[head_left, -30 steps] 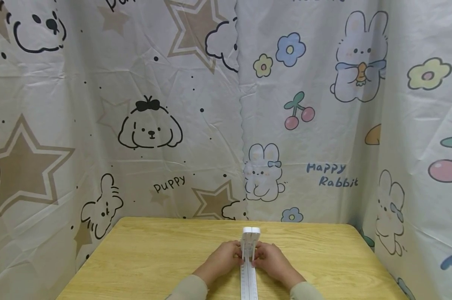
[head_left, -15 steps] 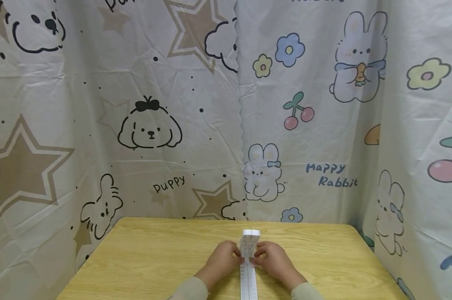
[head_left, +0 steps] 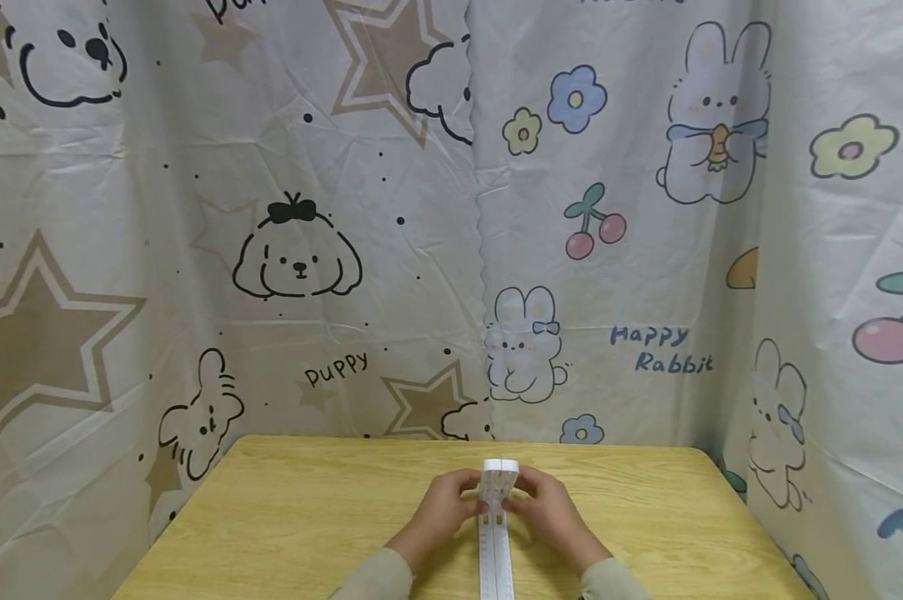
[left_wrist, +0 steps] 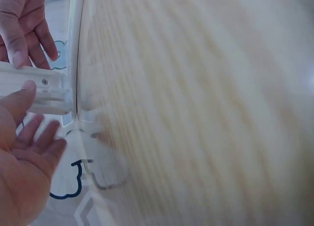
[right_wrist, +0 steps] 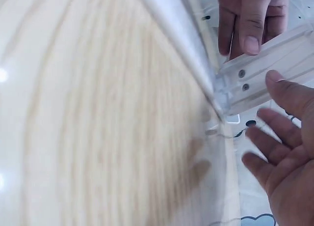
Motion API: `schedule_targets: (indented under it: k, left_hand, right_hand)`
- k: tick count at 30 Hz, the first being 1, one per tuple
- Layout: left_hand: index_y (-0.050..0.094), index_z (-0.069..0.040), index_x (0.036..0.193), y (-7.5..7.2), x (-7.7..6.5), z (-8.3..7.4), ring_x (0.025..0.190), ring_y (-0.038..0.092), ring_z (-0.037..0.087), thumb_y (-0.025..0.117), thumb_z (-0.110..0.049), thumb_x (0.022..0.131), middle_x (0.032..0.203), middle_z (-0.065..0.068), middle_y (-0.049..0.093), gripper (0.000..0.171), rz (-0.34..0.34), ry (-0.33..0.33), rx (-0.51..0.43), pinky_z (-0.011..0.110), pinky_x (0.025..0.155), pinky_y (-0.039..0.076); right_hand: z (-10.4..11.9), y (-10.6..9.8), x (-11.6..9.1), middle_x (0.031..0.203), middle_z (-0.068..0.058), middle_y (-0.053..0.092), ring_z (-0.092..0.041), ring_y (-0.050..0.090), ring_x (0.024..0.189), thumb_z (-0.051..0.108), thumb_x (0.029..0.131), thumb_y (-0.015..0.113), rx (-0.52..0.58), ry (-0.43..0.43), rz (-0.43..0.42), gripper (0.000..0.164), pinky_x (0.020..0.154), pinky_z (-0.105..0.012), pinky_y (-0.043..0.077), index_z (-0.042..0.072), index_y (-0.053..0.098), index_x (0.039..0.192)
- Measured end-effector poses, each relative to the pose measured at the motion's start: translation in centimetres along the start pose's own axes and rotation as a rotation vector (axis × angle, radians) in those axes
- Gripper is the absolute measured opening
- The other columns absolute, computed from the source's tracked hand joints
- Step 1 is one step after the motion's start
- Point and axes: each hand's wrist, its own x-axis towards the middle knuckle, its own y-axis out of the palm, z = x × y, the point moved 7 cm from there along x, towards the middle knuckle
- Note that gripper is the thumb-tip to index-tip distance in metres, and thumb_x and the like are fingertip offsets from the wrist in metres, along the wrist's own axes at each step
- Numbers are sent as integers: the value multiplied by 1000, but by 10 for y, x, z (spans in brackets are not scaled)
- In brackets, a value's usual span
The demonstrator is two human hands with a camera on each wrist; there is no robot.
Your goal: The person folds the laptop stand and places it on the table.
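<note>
A white hinged plastic piece stands at the front middle of the table in the head view. Its upright part (head_left: 500,477) rises at the far end of a long flat arm (head_left: 496,554) with ruler-like marks along its edges. My left hand (head_left: 443,507) pinches the upright's left side, thumb on the near face, index finger mostly hidden behind. On the other side my right hand (head_left: 547,510) does the same. Screws show on the white piece (right_wrist: 255,83) in the right wrist view. In the left wrist view, my left hand's other fingers (left_wrist: 44,137) spread loosely.
The wood-grain table (head_left: 331,500) carries the piece, whose near end runs out of the head view. Patterned curtains (head_left: 391,250) with puppies and rabbits hang behind the table and along both sides.
Both hands have moved up along the upright; the thumbs now sit higher than half a second ago. Small tan spots at the upright's foot have come into sight.
</note>
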Motion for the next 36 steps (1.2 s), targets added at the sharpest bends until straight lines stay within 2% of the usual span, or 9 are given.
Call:
schedule_targets:
  k: [4,7,9,13,18,23,29,32,36]
  left_hand:
    - [75,-12,107,-1,0,-3,117,68,29,79,-1,86,112,0,77,23,9,26,-82,52,105,52]
    - [76,-12,102,-1,2,-2,112,70,26,79,-2,87,106,-2,77,18,6,23,-102,45,98,57]
    - [77,-11,101,-2,2,-1,107,71,24,79,-4,86,103,-2,77,16,4,18,-113,40,94,59]
    - [78,-11,98,-3,3,1,98,71,17,80,-5,86,97,-3,77,14,3,-10,-119,36,89,61]
    - [78,-8,100,-3,3,1,97,71,17,81,-6,85,99,1,78,15,13,-18,-119,38,89,61]
    - [79,-8,102,-3,2,2,100,70,16,78,-12,90,103,2,78,13,73,-14,-171,41,95,58]
    - [81,-15,104,-5,-2,6,109,68,14,77,-26,92,108,-4,78,16,142,-33,-146,48,105,51]
    - [81,-14,108,-5,-5,6,116,67,19,78,-24,91,115,0,77,20,166,-33,-140,51,107,50]
    - [78,-12,117,-6,-9,6,124,63,25,80,-20,89,123,3,74,30,201,-59,-158,54,111,46]
  right_hand:
    - [3,1,2,109,-11,77,-27,71,104,6,85,80,105,-1,13,27,95,-44,58,4,73,111]
    - [1,2,3,100,-8,77,-19,71,95,3,85,80,108,14,6,15,85,-30,59,3,73,98]
    - [0,2,4,98,-8,77,-16,70,93,2,85,79,118,24,6,12,82,-26,58,3,72,94]
    - [-2,1,4,99,-11,78,-16,71,93,1,85,79,155,19,14,12,82,-25,59,0,74,96]
    - [0,0,3,102,-11,78,-18,71,97,5,87,78,150,1,55,15,85,-26,59,0,75,101]
    - [-1,-2,4,104,-9,78,-14,70,99,12,90,78,135,-13,110,16,86,-23,57,3,78,103]
    - [2,-4,-1,104,-9,78,-9,68,93,16,91,78,110,-48,167,16,81,-20,55,3,79,100]
    - [1,-3,-2,113,-12,77,-11,69,100,15,93,76,118,-44,215,20,85,-21,57,3,78,109]
    - [-1,-1,-6,129,-12,70,-19,66,120,15,95,73,137,-26,291,29,90,-25,59,5,74,123]
